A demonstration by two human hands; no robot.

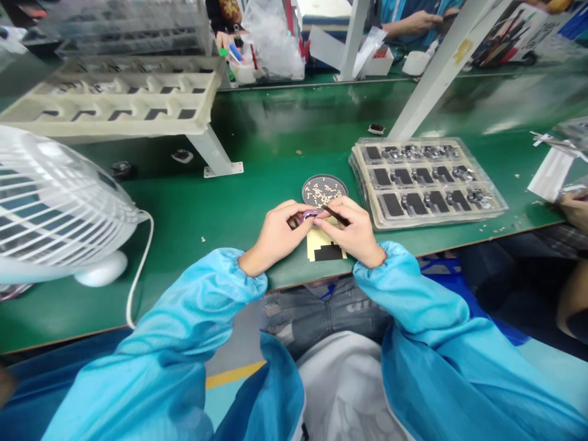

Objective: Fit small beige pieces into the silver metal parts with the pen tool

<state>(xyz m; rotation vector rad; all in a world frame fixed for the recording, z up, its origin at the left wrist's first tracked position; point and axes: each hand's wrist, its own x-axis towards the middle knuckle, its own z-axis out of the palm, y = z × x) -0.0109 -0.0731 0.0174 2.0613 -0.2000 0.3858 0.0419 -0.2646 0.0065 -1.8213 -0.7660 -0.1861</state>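
**Blue sleeves (184, 337) framed two hands meeting at a small purple part (309, 214)**

Nearest the camera lay a pale shirt (344, 380) and the blue sleeves, which ran forward to both wrists over the near edge of a green table (239, 214). The hands were almost together, fingertips close to one another. The left hand (281, 236) pinched the small purple part between thumb and fingers, so the part sat in the narrow space between the hands, at the left fingertips. The right hand (351, 231) was closed on a dark, slim tool (336, 215), one end pointing towards the part; whether they touched could not be told.

Under the right hand, partly covered by it, lay a yellow sheet (316, 239) with a black shape (329, 252) on it. Just beyond the fingers was a round dish (309, 185) scattered with small pale bits (324, 191). Near the right hand, further right, a compartmented tray (436, 218) held dark flat pieces (415, 203). A white fan (64, 208) stood well apart, left of the left hand.
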